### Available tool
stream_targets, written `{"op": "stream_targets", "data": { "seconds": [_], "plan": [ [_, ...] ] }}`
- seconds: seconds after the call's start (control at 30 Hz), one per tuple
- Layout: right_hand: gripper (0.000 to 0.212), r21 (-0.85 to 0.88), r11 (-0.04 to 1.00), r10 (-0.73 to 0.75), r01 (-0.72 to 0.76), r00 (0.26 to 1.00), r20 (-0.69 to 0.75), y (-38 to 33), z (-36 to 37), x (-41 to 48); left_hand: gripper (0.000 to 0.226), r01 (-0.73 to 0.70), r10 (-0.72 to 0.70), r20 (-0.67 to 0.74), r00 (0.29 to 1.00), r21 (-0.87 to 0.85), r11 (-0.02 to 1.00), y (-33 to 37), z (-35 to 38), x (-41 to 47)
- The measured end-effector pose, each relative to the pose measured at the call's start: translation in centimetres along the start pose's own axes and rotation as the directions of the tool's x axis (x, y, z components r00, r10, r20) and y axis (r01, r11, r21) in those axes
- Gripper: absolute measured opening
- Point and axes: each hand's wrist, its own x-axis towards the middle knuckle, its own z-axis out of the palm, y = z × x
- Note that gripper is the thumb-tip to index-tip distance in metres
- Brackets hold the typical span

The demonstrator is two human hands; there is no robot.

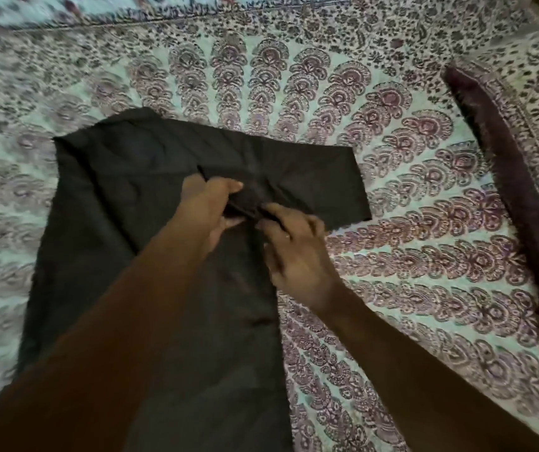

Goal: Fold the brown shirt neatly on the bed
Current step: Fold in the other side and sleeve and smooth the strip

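Fingers of the left hand [211, 210] are curled, thumb on top, pinching a raised fold of the brown shirt [115, 207]. Just right of them, the right hand [294, 252] has its fingers bent over the same ridge of cloth and grips it, knuckles up. The two sets of fingertips nearly meet, with the bunched fabric between them. The shirt lies spread on the patterned bed [408, 272]. Its body runs from under the fingers back along both forearms, and a wide flat part lies left of the left-hand fingers. One sleeve [320, 184] reaches out flat beyond and to the right of the fingertips. A pillow [506, 190] with a dark maroon edge lies well apart from the right-hand fingers, further to the right.
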Motion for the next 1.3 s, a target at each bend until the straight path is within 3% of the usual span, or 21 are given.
{"op": "stream_targets", "data": {
  "seconds": [0.1, 0.2, 0.27, 0.4, 0.67, 0.77, 0.87, 0.97, 1.0, 1.07, 1.13, 1.23, 1.3],
  "plan": [
    [0.051, -0.093, 0.964, 0.245, -0.248, 0.969, -0.036, -0.8, 1.1, 1.9, 0.04, 0.042, -0.043, -0.003, 0.999, -0.136, 0.99, 2.3, -5.7, 1.2],
    [0.089, -0.317, 0.831, 0.521, -0.457, 0.839, 0.155, -0.6, 2.3, 5.4, 0.037, 0.021, -0.02, 0.006, 1.0, -0.216, 0.976, 4.6, -11.8, 1.9],
    [0.086, -0.401, 0.783, 0.59, -0.476, 0.773, 0.234, -0.8, 3.1, 8.0, 0.029, -0.005, 0.001, -0.015, 1.0, -0.262, 0.965, 6.3, -16.3, 2.6],
    [0.053, -0.469, 0.767, 0.577, -0.437, 0.791, 0.206, -3.3, 4.6, 12.3, 0.026, -0.079, 0.055, -0.092, 0.994, -0.288, 0.954, 9.2, -25.0, 5.0],
    [0.03, -0.359, 0.872, 0.415, -0.334, 0.892, 0.178, -12.8, 9.2, 16.1, 0.029, -0.178, 0.073, -0.371, 0.926, -0.258, 0.95, 11.8, -38.8, 13.5],
    [0.031, -0.342, 0.885, 0.409, -0.315, 0.878, 0.249, -14.9, 10.9, 16.5, 0.027, -0.185, 0.137, -0.42, 0.897, -0.074, 0.98, 11.9, -40.7, 15.3],
    [0.032, -0.323, 0.893, 0.413, -0.314, 0.858, 0.306, -15.8, 12.4, 16.6, 0.039, -0.204, 0.266, -0.516, 0.815, 0.173, 0.963, 11.6, -42.1, 16.4],
    [0.045, -0.314, 0.887, 0.441, -0.339, 0.821, 0.362, -15.9, 13.7, 16.7, 0.054, -0.142, 0.322, -0.526, 0.787, 0.354, 0.925, 11.1, -43.2, 17.5],
    [0.05, -0.316, 0.88, 0.46, -0.355, 0.803, 0.379, -15.8, 14.0, 16.6, 0.061, -0.082, 0.34, -0.514, 0.787, 0.459, 0.884, 10.9, -43.1, 17.7],
    [0.061, -0.324, 0.876, 0.469, -0.357, 0.787, 0.4, -15.6, 14.3, 16.5, 0.073, 0.073, 0.42, -0.485, 0.767, 0.716, 0.694, 10.1, -42.0, 17.6],
    [0.074, -0.322, 0.882, 0.454, -0.345, 0.804, 0.383, -15.5, 14.4, 16.2, 0.075, 0.056, 0.58, -0.353, 0.734, 0.883, 0.466, 9.3, -40.1, 16.4],
    [0.089, -0.305, 0.881, 0.452, -0.361, 0.834, 0.316, -15.3, 14.0, 15.5, 0.064, -0.322, 0.666, 0.154, 0.73, 0.937, 0.137, 6.6, -36.6, 15.2],
    [0.09, -0.293, 0.866, 0.481, -0.406, 0.837, 0.261, -15.0, 14.1, 15.2, 0.059, -0.592, 0.556, 0.538, 0.633, 0.8, -0.1, 4.9, -33.9, 14.7]
  ]
}}
